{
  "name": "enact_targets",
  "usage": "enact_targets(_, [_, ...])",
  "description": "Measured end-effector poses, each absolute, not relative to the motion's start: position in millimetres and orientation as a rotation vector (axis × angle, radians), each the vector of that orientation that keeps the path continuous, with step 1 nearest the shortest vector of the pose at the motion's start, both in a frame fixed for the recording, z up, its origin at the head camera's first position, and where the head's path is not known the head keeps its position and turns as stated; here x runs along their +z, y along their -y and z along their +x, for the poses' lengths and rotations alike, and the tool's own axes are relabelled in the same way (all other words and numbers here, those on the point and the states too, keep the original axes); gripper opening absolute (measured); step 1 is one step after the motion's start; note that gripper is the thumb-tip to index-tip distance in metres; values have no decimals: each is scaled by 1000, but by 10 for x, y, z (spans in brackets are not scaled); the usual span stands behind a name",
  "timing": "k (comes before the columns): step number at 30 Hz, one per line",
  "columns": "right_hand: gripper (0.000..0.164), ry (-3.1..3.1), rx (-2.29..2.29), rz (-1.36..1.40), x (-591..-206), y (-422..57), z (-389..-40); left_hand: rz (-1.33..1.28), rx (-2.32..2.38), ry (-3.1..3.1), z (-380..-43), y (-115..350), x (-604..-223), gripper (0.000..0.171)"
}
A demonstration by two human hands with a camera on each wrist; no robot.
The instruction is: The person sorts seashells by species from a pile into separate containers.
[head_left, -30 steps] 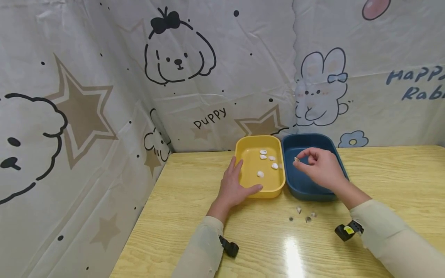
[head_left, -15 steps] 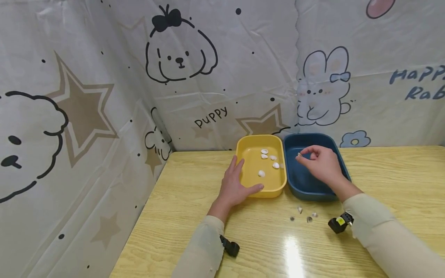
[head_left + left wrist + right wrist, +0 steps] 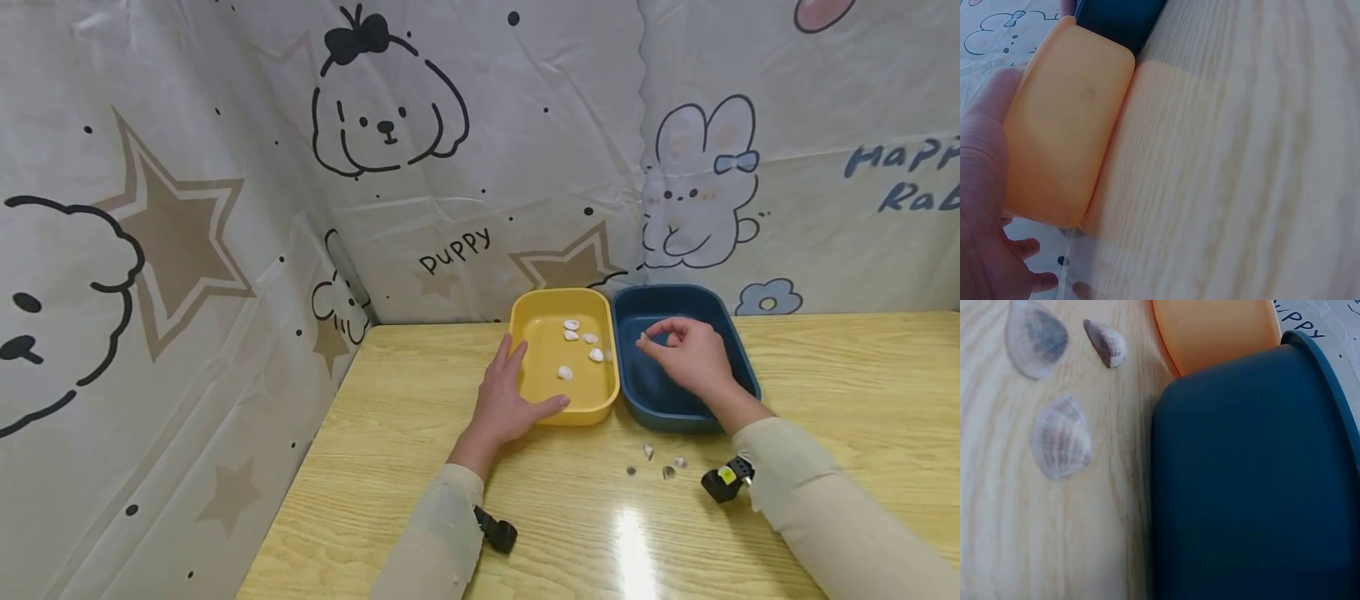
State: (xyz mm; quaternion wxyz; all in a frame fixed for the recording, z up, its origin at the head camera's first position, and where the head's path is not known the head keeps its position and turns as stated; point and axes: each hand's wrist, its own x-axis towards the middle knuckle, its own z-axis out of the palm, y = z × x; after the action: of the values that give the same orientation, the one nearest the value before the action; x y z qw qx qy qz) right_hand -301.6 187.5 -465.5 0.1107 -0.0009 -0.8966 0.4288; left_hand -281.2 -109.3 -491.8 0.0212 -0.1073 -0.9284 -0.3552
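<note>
1. The right hand (image 3: 693, 357) pinches a small pale piece (image 3: 643, 336), apparently a shell, between thumb and forefinger above the blue tray (image 3: 645, 385). Its height over the tray floor is hard to judge. With so little of it gripped, the piece could slip, I think, if the fingertips shift or squeeze unevenly.

2. The left hand (image 3: 506, 404) lies spread at the near left corner of the yellow tray (image 3: 587, 393), fingers extended along the outer side and thumb over the near rim. A sideways push from this hand could slide that tray into the blue one just beside it.

3. Several white shells (image 3: 565, 372) lie loose inside the yellow tray, most toward its far and right parts. A jolt or tilt would probably send them sliding.

4. Four darker shells (image 3: 668, 472) rest on the bench (image 3: 375, 500), near the front of the blue tray. The right forearm passes close to their right, so a low sweep of the sleeve or the wrist camera (image 3: 722, 485) could scatter them.

5. The right wrist view shows three of these shells close up; they look thin, so careless pressing might chip one.
</note>
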Motion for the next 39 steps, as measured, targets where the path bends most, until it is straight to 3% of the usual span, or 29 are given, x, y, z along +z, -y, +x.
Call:
enact_targets(26, [31,2598,1308,-17,-4524,-1910,-2918,-341,-1116,2865,-2811,1071,-4910,112])
enact_targets(39, [32,2587,1295,89,-4421,-1956,-2608,-309,-1120,2880,-2790,1071,-4888,111])
